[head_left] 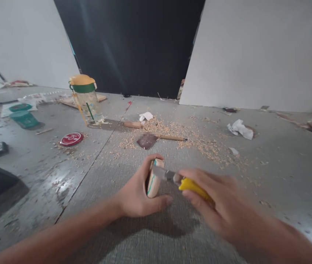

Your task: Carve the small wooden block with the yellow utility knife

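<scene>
My left hand [138, 192] grips a small pale wooden piece [153, 185] with rounded edges and a wavy green line along its side. Its thumb is on the near end and the fingers curl around the far end. In my right hand [216, 200] is a utility knife [196, 189] with a yellow handle. The blade reaches left to the upper part of the wooden piece and looks to be touching it. Both hands are above the grey floor, and the right one is slightly blurred.
Wood shavings [169, 128] lie scattered ahead, around a dark reddish-brown piece [147, 141] and a thin wooden-handled tool [172, 138]. A yellow-lidded bottle [86, 101] stands at left, near a red round lid [71, 139] and a teal container [24, 119]. Crumpled tissue [240, 129] is at right.
</scene>
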Tool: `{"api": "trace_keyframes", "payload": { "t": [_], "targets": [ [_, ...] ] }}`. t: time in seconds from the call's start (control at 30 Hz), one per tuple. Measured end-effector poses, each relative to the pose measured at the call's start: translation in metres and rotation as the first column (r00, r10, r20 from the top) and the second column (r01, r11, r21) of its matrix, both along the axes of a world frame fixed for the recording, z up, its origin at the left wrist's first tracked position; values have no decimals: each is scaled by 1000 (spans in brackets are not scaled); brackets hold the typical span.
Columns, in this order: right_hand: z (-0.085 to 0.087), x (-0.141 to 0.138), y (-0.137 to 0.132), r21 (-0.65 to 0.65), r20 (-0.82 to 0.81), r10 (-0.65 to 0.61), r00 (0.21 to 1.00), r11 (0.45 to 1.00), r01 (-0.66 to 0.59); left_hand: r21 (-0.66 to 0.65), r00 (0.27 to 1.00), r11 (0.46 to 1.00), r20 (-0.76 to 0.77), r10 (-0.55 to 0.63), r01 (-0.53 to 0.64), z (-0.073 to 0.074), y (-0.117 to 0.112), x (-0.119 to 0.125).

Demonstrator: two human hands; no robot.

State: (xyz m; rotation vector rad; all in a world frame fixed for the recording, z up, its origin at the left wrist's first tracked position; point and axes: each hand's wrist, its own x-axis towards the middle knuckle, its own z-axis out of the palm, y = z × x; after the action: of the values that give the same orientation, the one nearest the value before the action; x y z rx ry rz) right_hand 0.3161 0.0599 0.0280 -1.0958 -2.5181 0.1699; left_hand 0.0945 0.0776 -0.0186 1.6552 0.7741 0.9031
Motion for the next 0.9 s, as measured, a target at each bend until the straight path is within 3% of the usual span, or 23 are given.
{"api": "trace_keyframes", "payload": {
  "t": [0.23, 0.43, 0.9],
  "targets": [
    [-10, -1, -15, 166, 0, -3, 1000, 986, 3, -54, 999, 999, 52, 0, 3, 7, -3, 6],
    [-12, -2, -19, 163, 6, -18, 1000, 986, 17, -19, 1000, 1000, 21, 0, 0, 7, -5, 9],
    [-11, 7, -9, 301, -2, -47, 999, 953, 45, -62, 1000, 998, 24, 2, 0, 7, -4, 6]
  ]
}}
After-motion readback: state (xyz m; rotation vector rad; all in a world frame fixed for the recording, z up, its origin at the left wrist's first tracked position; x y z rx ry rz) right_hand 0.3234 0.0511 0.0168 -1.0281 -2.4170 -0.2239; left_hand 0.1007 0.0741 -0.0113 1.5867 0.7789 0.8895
